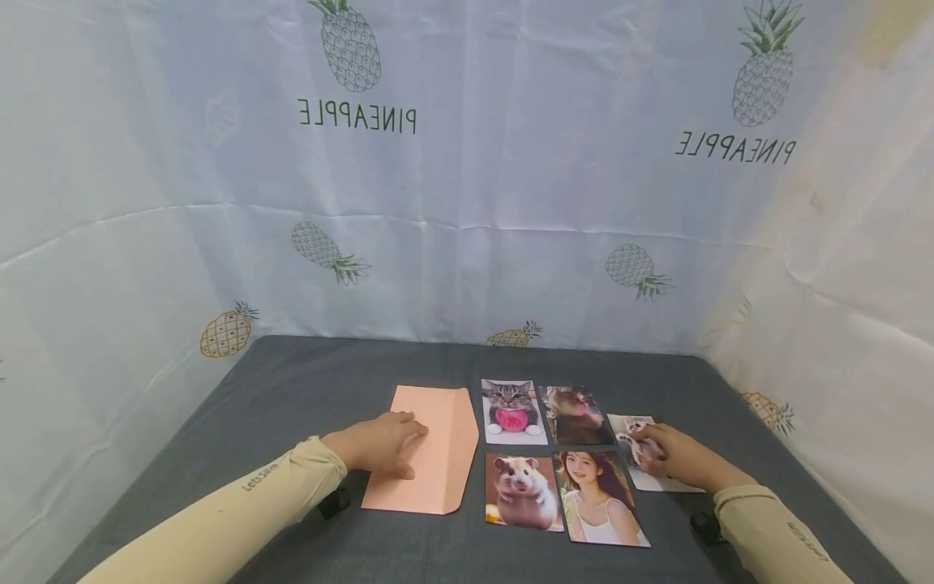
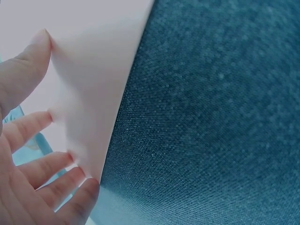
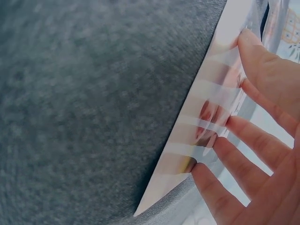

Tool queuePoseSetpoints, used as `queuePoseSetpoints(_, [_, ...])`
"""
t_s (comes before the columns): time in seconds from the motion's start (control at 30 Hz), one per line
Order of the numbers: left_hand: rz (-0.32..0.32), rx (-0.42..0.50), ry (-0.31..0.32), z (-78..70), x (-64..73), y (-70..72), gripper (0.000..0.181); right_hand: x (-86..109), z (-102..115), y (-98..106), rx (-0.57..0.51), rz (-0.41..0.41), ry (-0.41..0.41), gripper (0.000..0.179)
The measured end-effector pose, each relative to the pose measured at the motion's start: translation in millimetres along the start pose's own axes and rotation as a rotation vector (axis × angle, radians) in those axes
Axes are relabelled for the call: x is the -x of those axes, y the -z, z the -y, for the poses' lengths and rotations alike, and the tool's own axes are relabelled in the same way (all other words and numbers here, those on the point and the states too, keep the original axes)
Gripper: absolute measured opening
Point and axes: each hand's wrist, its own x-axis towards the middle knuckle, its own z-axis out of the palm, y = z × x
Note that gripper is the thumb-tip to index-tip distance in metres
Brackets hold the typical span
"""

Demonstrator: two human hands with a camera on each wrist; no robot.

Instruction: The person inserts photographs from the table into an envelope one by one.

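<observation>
A peach envelope [image 1: 432,478] lies on the dark cloth, its pointed flap [image 1: 461,454] spread to the right. My left hand [image 1: 383,444] rests its spread fingertips on the envelope's left part. In the left wrist view, the thumb and fingertips [image 2: 91,185] touch its pale surface. At the right, my right hand [image 1: 679,456] lies over a glossy photo card [image 1: 657,482] with a pale animal picture, partly hidden by the fingers. Seen from the right wrist, spread fingertips [image 3: 199,169] touch the card [image 3: 176,159], which lies flat on the cloth.
Between the hands lie a cat photo [image 1: 512,410], a dark animal photo [image 1: 580,418], a hamster photo [image 1: 521,491] and a photo of a person in a white top [image 1: 600,503]. Dark grey cloth [image 1: 350,365] covers the table. A pineapple-print curtain [image 1: 467,178] encloses the back and sides.
</observation>
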Motion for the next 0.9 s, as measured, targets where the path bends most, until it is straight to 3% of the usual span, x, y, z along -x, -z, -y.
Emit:
queuePoseSetpoints(0.4, [0.004,0.006,0.003,-2.6,1.0,3.0,0.063,-3.9,3,2,-0.109,0.029,-0.05,0.046])
queuePoseSetpoints(0.67, [0.005,0.006,-0.009,-1.9,1.2,2.7,0.062,-5.3,8,9,-0.11,0.045,-0.048,0.046])
queuePoseSetpoints(0.9, [0.006,-0.002,-0.008,-1.4,0.3,2.4,0.062,-10.3,8,22,-0.033,-0.022,-0.02,0.039])
